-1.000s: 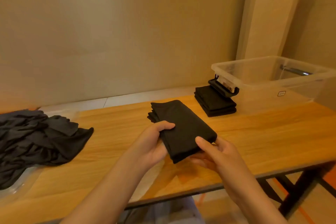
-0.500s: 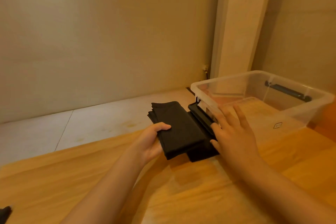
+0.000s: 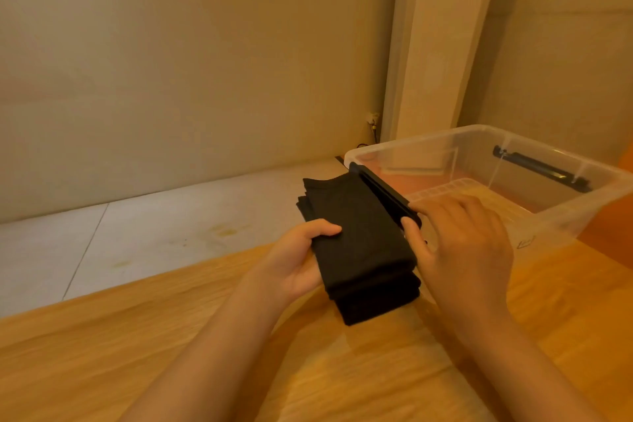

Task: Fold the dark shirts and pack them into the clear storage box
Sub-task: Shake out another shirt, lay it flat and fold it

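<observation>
A folded dark shirt (image 3: 356, 226) lies on top of a stack of folded dark shirts (image 3: 376, 305) on the wooden table (image 3: 342, 370). My left hand (image 3: 294, 260) grips the top shirt's left edge, thumb on top. My right hand (image 3: 462, 243) is on the stack's right side, its thumb against the shirt's edge and its fingers stretched over the near wall of the clear storage box (image 3: 599, 188). The box stands just right of the stack, and I see no shirts inside it. Its black latch handle (image 3: 383, 188) touches the shirt's right edge.
A second black handle (image 3: 541, 169) sits on the box's far wall. A tall white air conditioner (image 3: 438, 44) stands behind the box against the wall. Pale floor tiles (image 3: 154, 233) show beyond the table's far edge.
The folded shirt moved right, from mid-table onto the stack beside the box. My right hand let go of it and went to the stack's right side. The unfolded pile left the view.
</observation>
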A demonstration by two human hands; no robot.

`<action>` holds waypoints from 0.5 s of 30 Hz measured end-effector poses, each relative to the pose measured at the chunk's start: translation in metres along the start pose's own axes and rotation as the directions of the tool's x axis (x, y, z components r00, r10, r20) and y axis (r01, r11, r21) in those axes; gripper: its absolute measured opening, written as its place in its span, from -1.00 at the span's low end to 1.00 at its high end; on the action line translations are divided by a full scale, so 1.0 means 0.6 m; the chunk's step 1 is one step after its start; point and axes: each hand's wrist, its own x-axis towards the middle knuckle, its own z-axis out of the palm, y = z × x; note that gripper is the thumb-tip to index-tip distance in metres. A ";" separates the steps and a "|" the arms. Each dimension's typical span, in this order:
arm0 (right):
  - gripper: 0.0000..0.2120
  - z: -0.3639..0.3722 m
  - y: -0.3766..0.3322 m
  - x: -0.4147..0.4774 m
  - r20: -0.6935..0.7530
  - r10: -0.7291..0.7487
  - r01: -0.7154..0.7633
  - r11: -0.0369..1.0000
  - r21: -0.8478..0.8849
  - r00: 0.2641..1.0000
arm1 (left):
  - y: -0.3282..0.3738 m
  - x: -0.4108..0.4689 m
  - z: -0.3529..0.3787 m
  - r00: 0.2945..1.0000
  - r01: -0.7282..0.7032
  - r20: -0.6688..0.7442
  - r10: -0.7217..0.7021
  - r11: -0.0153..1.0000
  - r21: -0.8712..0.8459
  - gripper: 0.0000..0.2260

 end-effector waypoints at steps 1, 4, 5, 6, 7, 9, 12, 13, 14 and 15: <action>-0.81 -0.001 0.001 -0.001 -0.001 -0.008 0.008 1.000 0.010 1.000 | -0.009 0.010 0.001 1.000 0.029 -0.012 -0.029 1.000 0.000 -0.67; -0.78 -0.004 0.003 -0.004 0.008 -0.044 0.043 0.999 0.024 0.999 | -0.028 0.029 -0.005 0.991 0.095 -0.099 -0.095 0.995 0.000 -0.74; -0.77 -0.004 0.003 -0.005 0.010 -0.046 0.046 0.999 0.029 0.999 | -0.030 0.031 -0.005 0.990 0.095 -0.107 -0.094 0.996 0.001 -0.74; -0.76 -0.005 0.003 -0.004 0.009 -0.043 0.042 0.999 0.034 0.999 | -0.029 0.032 -0.004 0.990 0.091 -0.108 -0.089 0.996 0.011 -0.73; -0.76 -0.005 0.004 -0.004 0.005 -0.039 0.038 0.998 0.040 0.999 | -0.028 0.032 -0.002 0.990 0.087 -0.113 -0.084 0.996 0.021 -0.71; -0.77 -0.005 0.004 -0.004 -0.002 -0.033 0.033 0.998 0.050 0.999 | -0.027 0.031 -0.001 0.989 0.083 -0.124 -0.080 0.996 0.018 -0.67; -0.77 -0.006 0.005 -0.004 -0.014 -0.032 0.032 0.998 0.057 0.999 | -0.026 0.030 0.003 0.992 0.068 -0.109 -0.069 0.998 -0.007 -0.67; -0.77 -0.007 0.005 -0.005 -0.017 -0.031 0.032 0.998 0.063 0.999 | -0.023 0.029 0.006 0.994 0.055 -0.094 -0.056 0.998 -0.013 -0.70; -0.77 -0.007 0.005 -0.004 -0.021 -0.029 0.031 0.997 0.072 0.999 | -0.020 0.028 0.011 0.996 0.039 -0.081 -0.040 0.999 -0.016 -0.72; -0.77 -0.007 0.005 -0.004 -0.025 -0.026 0.028 0.996 0.083 0.999 | -0.017 0.029 0.015 0.998 0.022 -0.066 -0.023 1.000 -0.016 -0.73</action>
